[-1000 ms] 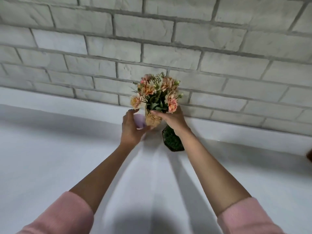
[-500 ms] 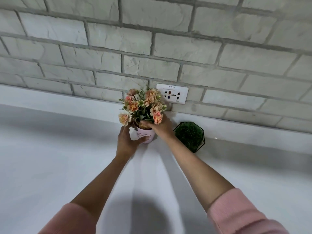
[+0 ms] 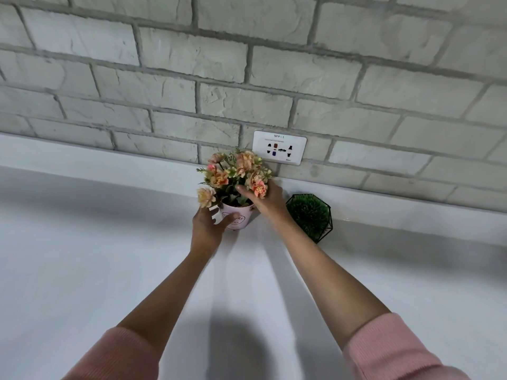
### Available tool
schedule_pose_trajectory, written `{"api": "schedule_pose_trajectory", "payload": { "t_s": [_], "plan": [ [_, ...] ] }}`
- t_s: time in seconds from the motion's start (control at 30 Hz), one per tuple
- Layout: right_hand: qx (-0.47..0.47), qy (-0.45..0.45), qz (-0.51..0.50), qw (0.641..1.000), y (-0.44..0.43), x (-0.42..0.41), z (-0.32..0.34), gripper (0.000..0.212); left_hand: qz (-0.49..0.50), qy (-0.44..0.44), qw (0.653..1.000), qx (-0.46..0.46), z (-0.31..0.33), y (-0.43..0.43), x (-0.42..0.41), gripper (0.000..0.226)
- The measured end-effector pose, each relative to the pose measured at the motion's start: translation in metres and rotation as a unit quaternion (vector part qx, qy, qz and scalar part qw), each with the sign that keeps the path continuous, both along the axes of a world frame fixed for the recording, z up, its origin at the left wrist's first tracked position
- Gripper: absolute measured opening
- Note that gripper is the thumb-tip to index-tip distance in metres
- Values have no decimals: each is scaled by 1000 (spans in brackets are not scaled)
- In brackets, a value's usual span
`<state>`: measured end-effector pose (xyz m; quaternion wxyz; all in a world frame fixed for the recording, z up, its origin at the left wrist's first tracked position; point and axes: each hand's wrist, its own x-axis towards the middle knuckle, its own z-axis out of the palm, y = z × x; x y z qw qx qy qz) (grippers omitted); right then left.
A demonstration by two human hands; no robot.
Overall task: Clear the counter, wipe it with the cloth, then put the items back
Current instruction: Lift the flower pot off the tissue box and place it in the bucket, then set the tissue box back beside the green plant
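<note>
A pink pot [image 3: 238,219] of peach flowers [image 3: 238,171] stands upright on a white counter [image 3: 82,270] against a brick wall [image 3: 219,64], held between both hands. The left hand [image 3: 207,227] wraps its near-left side with the thumb curled across the front, and the right hand [image 3: 270,200] cups the far-right rim with the thumb laid over the stems — its other fingers are hidden behind the blooms. The pot sits directly between the two sets of fingers, long axis vertical and both hands equally close, so letting go seems to need only the fingers opening outward — the right ones toward a green plant [image 3: 310,215] just beside them.
</note>
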<state>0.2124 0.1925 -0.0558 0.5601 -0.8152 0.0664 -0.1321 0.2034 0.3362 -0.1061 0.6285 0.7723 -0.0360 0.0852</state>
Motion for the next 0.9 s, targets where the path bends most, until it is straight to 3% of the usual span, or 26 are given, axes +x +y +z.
{"api": "schedule_pose_trajectory", "payload": {
  "t_s": [0.23,0.33,0.53,0.7,0.9],
  "plan": [
    [31,-2,19,999,-4,-9,1,60,3,2,1000,29,-1,-1,-4,73],
    [47,-12,28,998,-8,-17,7,70,14,4,999,38,-3,-2,-15,75],
    [36,11,31,999,-48,-55,17,93,66,-70,990,108,-10,-22,-59,52],
    [35,8,-11,999,-107,-103,29,75,28,-119,982,147,5,-77,-93,30],
    [48,-51,-144,987,-213,-173,52,45,-56,-240,954,169,43,-187,-126,29]
  ]
}}
